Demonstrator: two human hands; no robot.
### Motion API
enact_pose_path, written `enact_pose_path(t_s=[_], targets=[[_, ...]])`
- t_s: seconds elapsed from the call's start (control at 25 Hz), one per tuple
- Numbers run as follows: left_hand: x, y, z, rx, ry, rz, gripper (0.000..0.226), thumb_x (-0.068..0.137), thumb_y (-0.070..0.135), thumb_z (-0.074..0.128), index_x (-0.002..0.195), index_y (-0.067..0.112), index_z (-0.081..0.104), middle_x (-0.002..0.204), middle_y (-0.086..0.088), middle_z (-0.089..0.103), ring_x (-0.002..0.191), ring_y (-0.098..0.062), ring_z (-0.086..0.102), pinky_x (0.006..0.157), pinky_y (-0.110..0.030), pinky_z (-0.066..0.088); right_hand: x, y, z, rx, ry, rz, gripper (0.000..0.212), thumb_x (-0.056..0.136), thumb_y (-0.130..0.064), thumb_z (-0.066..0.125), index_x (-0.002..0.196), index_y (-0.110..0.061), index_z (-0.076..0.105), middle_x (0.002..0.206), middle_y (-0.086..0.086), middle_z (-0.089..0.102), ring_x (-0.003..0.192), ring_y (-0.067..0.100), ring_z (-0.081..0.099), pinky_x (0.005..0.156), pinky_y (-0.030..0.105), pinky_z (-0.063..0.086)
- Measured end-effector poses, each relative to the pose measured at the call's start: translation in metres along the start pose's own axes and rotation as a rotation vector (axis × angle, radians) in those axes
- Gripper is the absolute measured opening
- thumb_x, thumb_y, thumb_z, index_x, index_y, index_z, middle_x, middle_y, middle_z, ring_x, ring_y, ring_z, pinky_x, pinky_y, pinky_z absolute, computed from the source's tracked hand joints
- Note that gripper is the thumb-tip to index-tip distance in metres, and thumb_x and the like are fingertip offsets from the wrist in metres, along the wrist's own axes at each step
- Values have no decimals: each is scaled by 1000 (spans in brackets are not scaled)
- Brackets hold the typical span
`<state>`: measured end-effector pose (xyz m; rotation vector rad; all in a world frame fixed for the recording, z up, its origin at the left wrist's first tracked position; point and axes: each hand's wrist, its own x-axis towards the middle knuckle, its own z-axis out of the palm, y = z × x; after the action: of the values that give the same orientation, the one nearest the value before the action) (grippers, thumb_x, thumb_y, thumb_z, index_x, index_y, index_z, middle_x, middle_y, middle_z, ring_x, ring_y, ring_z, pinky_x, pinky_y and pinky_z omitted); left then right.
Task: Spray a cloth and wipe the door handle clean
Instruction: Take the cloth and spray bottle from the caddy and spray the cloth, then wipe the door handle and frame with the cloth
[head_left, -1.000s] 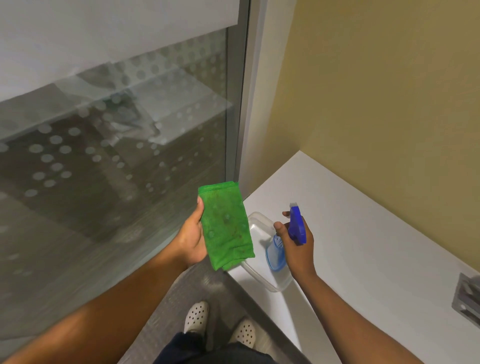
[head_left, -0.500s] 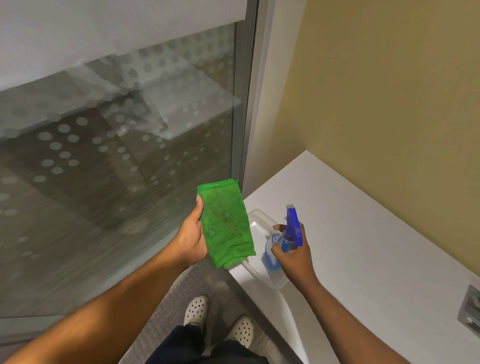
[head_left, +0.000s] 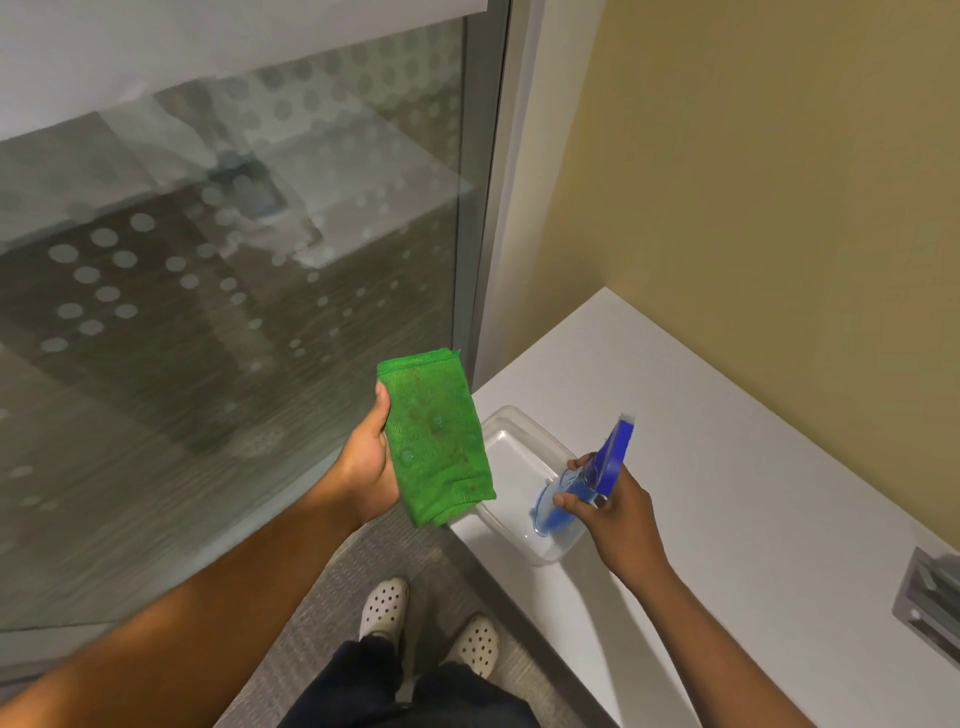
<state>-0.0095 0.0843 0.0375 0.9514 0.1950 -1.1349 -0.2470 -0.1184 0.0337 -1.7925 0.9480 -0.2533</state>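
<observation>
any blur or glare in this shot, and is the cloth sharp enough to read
Head view: the folded green cloth in the left hand is sharp, darker spots visible; the blue spray bottle in the right hand is smeared by motion; the dotted glass panel carries soft reflections; wide-angle lens bends the metal frame.
</observation>
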Motion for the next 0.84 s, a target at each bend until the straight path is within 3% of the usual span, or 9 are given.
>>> enact_pose_path(t_s=[0.12, 0.28, 0.4, 0.52, 0.6, 0.68, 0.84], targets=[[4, -1, -1, 9, -5, -1, 79, 101, 76, 27, 131, 22, 76, 145, -14, 69, 131, -33, 68, 91, -50, 64, -8, 4, 4, -12, 56, -10, 42, 91, -13, 88, 123, -15, 61, 107, -17, 66, 94, 6, 68, 81, 10, 54], [9, -7, -5, -16, -16, -4, 80, 101, 76, 28, 141, 20, 68, 149, -15, 65, 135, -35, 65, 98, -53, 62, -10, 4, 10, -4, 71, 2, 45, 90, -16, 89, 125, -17, 61, 113, -9, 67, 94, 10, 68, 86, 17, 53], [9, -10, -4, -24, -21, -12, 82, 101, 76, 29, 147, 18, 63, 150, -17, 64, 137, -36, 63, 100, -54, 61, -11, 1, 8, 30, 57, 48, 57, 88, -14, 90, 134, -20, 56, 125, -5, 63, 109, 19, 65, 94, 26, 51], [6, -10, 0, -40, -20, 2, 80, 103, 74, 28, 142, 17, 68, 150, -17, 64, 136, -36, 63, 101, -53, 61, -31, 5, 8, -36, 172, 96, 73, 76, -16, 102, 132, -18, 55, 127, -6, 60, 109, 19, 62, 85, 19, 52], [1, -10, 1, -71, -15, 11, 78, 104, 71, 27, 139, 16, 70, 149, -18, 64, 135, -36, 64, 100, -53, 61, -61, 13, 25, -65, 196, 206, 62, 72, -17, 104, 108, -22, 54, 110, -4, 63, 92, 19, 64, 69, 17, 50], [-5, -10, 1, -114, -8, 18, 76, 105, 69, 29, 134, 15, 74, 146, -18, 67, 131, -36, 67, 95, -52, 63, -87, 10, 53, -81, 70, 339, 43, 83, -24, 97, 95, -25, 56, 98, -7, 70, 82, 14, 68, 62, 12, 48], [-25, -9, -8, -165, 14, 33, 77, 105, 69, 29, 132, 14, 75, 143, -18, 69, 127, -36, 70, 92, -49, 64, -76, -23, 92, 60, -11, 158, 17, 102, -25, 77, 104, -33, 62, 107, -23, 69, 99, -1, 70, 66, -2, 49]])
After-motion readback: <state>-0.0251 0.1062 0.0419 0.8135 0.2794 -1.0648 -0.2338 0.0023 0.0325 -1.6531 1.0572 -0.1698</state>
